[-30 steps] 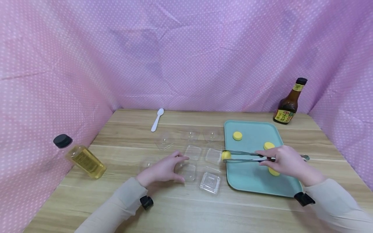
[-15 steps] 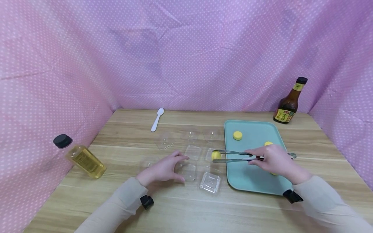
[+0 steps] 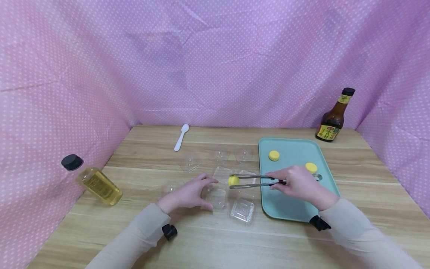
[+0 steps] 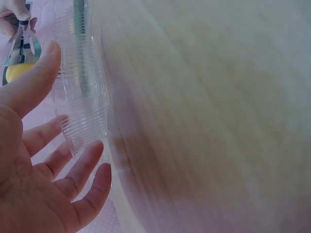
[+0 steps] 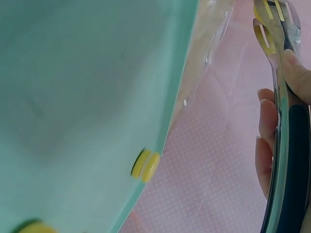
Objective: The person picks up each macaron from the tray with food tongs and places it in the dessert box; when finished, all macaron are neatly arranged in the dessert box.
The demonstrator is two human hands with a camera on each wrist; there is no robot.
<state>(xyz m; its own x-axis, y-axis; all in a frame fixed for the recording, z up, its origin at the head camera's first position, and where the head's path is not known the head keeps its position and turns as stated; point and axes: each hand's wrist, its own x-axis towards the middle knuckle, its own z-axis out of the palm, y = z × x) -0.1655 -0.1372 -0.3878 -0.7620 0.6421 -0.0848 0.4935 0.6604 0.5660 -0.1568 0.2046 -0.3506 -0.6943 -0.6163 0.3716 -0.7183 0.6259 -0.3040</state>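
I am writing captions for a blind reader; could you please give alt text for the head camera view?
The right hand grips metal tongs that pinch a yellow round piece above clear plastic trays on a wooden table. The left hand rests at the trays, and a teal tray holds two more yellow pieces.

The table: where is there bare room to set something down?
Bare wood runs along the table's near edge, and at the back between the spoon and the brown bottle. It is crowded mid-table, where clear cups cluster between both hands beside the tray.
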